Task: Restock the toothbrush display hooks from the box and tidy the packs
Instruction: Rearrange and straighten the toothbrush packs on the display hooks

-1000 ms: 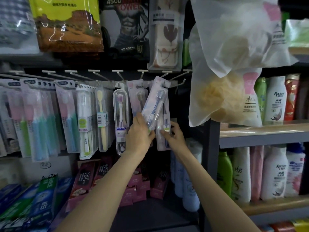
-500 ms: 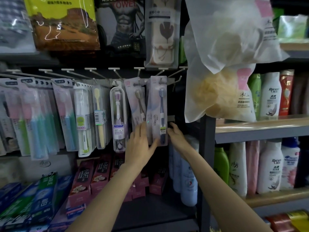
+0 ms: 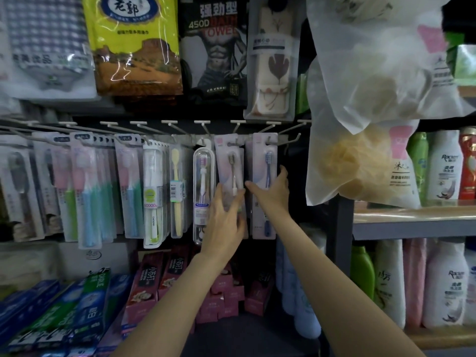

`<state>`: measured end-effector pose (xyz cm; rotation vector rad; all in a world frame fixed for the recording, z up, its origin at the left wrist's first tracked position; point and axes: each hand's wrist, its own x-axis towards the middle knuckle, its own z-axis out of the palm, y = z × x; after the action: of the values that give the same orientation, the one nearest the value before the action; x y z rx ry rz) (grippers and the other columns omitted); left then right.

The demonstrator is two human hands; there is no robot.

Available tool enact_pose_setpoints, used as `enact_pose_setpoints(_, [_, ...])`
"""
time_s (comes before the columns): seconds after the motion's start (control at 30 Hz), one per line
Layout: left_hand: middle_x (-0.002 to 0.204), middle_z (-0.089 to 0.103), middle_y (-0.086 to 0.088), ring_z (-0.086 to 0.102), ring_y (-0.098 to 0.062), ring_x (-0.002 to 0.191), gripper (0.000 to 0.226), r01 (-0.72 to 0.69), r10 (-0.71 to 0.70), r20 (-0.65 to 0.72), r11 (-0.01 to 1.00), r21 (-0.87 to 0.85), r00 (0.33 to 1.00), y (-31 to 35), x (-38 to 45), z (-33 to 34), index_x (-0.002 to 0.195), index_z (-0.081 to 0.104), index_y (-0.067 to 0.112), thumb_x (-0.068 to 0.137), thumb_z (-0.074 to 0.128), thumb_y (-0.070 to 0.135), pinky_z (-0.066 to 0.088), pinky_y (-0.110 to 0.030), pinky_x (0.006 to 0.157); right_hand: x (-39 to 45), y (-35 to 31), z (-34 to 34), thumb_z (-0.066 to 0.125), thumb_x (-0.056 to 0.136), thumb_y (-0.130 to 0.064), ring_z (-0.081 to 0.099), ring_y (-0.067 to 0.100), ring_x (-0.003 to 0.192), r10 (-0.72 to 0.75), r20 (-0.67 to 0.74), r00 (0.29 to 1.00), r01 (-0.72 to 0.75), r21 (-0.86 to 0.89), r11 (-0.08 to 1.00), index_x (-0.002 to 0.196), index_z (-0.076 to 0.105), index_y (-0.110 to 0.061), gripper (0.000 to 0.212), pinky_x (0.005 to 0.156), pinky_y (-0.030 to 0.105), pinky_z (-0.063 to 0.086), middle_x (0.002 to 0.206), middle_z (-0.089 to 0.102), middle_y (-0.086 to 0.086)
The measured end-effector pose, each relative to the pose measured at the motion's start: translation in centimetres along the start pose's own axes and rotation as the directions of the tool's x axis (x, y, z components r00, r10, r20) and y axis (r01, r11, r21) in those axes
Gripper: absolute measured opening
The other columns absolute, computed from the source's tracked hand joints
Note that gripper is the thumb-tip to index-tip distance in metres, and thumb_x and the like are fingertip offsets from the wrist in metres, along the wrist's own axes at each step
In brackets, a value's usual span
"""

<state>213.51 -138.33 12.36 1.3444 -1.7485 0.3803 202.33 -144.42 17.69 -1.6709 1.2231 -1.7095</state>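
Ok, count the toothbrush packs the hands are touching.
2. The left hand presses the brown-bristle pack; the right hand grips the blue-brush pack beside it. More packs may hang hidden behind these.

I note the toothbrush packs point(image 3: 265, 186): glossy clear plastic blisters over matt card. Display hooks point(image 3: 206, 128): thin pale metal wire. Bath sponge bags point(image 3: 360, 161): frosted, matt plastic film. Shelf edge point(image 3: 412, 215): smooth wood-look. Shampoo bottles point(image 3: 444, 166): glossy plastic.
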Motion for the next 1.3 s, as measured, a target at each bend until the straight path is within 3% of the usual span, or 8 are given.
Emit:
enact_pose_setpoints(0.17, [0.154, -0.013, -0.016, 0.008, -0.032, 0.142, 0.06, 0.005, -0.005, 0.026, 1.0, 0.0, 1.0, -0.3, 0.0, 0.3, 0.147, 0.02, 0.028, 0.095, 0.043, 0.009, 0.025, -0.038, 0.11, 0.7, -0.5, 0.7, 0.071, 0.076, -0.02, 0.044, 0.032, 0.123, 0.003, -0.033, 0.999, -0.006, -0.084, 0.996, 0.142, 0.021, -0.008, 0.083, 0.094, 0.043, 0.046, 0.138, 0.038, 0.015])
enact_pose_setpoints(0.47, [0.152, -0.014, -0.021, 0.01, -0.031, 0.142, 0.066, 0.041, -0.032, 0.081, 0.993, -0.114, 0.996, -0.1, 1.2, 1.1, 0.146, 0.021, 0.032, 0.092, 0.043, 0.003, 0.024, -0.036, 0.112, 2.3, -1.3, 0.6, 0.075, 0.073, -0.022, 0.043, 0.03, 0.125, -0.051, -0.038, 0.998, 0.049, -0.064, 0.997, 0.141, 0.022, -0.011, 0.087, 0.099, 0.044, 0.043, 0.137, 0.04, 0.012])
enact_pose_setpoints(0.67, [0.154, -0.012, -0.015, 0.027, -0.029, 0.135, 0.06, 0.068, -0.067, 0.025, 0.997, -0.027, 0.997, 0.1, 0.7, 0.9, 0.146, 0.022, 0.026, 0.092, 0.044, 0.01, 0.037, -0.032, 0.097, 2.0, -0.1, -0.1, 0.08, 0.063, -0.044, 0.054, 0.022, 0.116, 0.045, 0.164, 0.985, -0.072, 0.16, 0.984, 0.139, 0.029, -0.018, 0.096, 0.098, 0.043, 0.046, 0.13, 0.052, 0.004])
enact_pose_setpoints(0.73, [0.155, -0.005, -0.017, 0.026, -0.031, 0.136, 0.058, 0.051, -0.05, -0.043, 0.998, 0.03, 0.998, 0.2, 0.5, 0.9, 0.145, 0.028, 0.02, 0.091, 0.047, 0.009, 0.039, -0.033, 0.096, 1.6, 1.1, -0.5, 0.082, 0.056, -0.053, 0.059, 0.018, 0.109, 0.087, 0.229, 0.97, -0.143, 0.238, 0.961, 0.138, 0.035, -0.017, 0.1, 0.095, 0.042, 0.05, 0.124, 0.058, 0.002])
enact_pose_setpoints(0.87, [0.147, 0.025, -0.028, 0.032, -0.044, 0.133, 0.055, -0.013, 0.043, -0.17, 0.984, 0.176, 0.985, -0.5, 0.6, 1.5, 0.13, 0.048, 0.003, 0.078, 0.066, 0.004, 0.033, -0.049, 0.104, 1.1, 2.9, -1.2, 0.077, 0.074, -0.034, 0.062, 0.02, 0.104, 0.146, 0.304, 0.941, -0.237, 0.289, 0.928, 0.128, 0.048, -0.015, 0.065, 0.094, 0.039, 0.051, 0.119, 0.062, 0.006])
enact_pose_setpoints(1.03, [0.148, 0.025, -0.025, 0.031, -0.041, 0.134, 0.053, 0.036, 0.001, -0.196, 0.982, 0.187, 0.981, -0.4, 0.7, 1.7, 0.13, 0.047, -0.003, 0.08, 0.063, 0.007, 0.033, -0.05, 0.105, -0.1, 3.6, -2.6, 0.08, 0.066, -0.042, 0.056, 0.02, 0.114, 0.112, 0.3, 0.947, -0.187, 0.232, 0.955, 0.139, 0.037, -0.016, 0.088, 0.099, 0.04, 0.047, 0.13, 0.054, 0.005])
enact_pose_setpoints(1.1, [0.149, 0.026, -0.022, 0.031, -0.038, 0.135, 0.052, 0.037, -0.003, -0.2, 0.985, 0.166, 0.98, -0.3, 0.6, 1.7, 0.132, 0.046, -0.002, 0.083, 0.06, 0.008, 0.033, -0.05, 0.105, -1.3, 4.0, -3.1, 0.079, 0.073, -0.03, 0.055, 0.019, 0.114, 0.069, 0.282, 0.957, -0.128, 0.194, 0.973, 0.136, 0.038, -0.017, 0.076, 0.1, 0.039, 0.046, 0.128, 0.055, 0.004])
enact_pose_setpoints(1.3, [0.128, 0.049, -0.022, 0.049, -0.038, 0.115, 0.038, -0.01, 0.037, -0.237, 0.994, 0.112, 0.971, -0.1, 2.1, 0.6, 0.123, 0.057, 0.001, 0.086, 0.054, 0.013, 0.045, -0.051, 0.094, -4.6, 5.9, -3.0, 0.071, 0.079, -0.006, 0.054, -0.003, 0.093, -0.051, 0.361, 0.931, -0.015, 0.178, 0.984, 0.133, 0.031, -0.018, 0.069, 0.065, 0.005, 0.047, 0.113, 0.054, -0.006])
